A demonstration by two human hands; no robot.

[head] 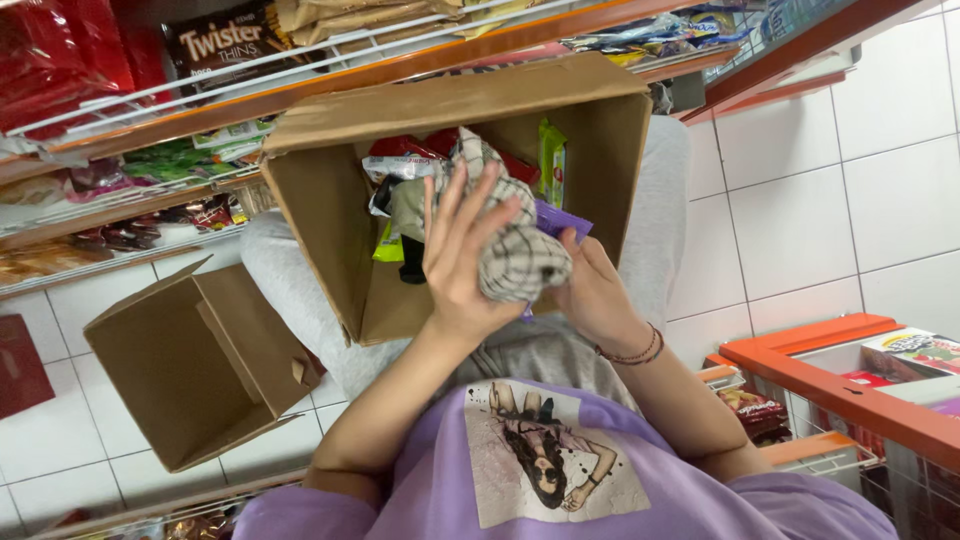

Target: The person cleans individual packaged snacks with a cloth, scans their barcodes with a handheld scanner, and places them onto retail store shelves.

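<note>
Fingers (455,215) of both hands clasp a checked cloth (515,250), probably soft and light, best gripped by bunching, above the box (330,215).

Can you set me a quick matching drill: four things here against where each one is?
Things:
1. checked cloth
2. purple packet
3. green packet
4. small box

Places:
A. open on the tiles at the person's left
B. upright against the big box's inner wall
C. between both hands
D. behind the cloth, at the right hand's fingers

Pairs: 1-C, 2-D, 3-B, 4-A
</note>
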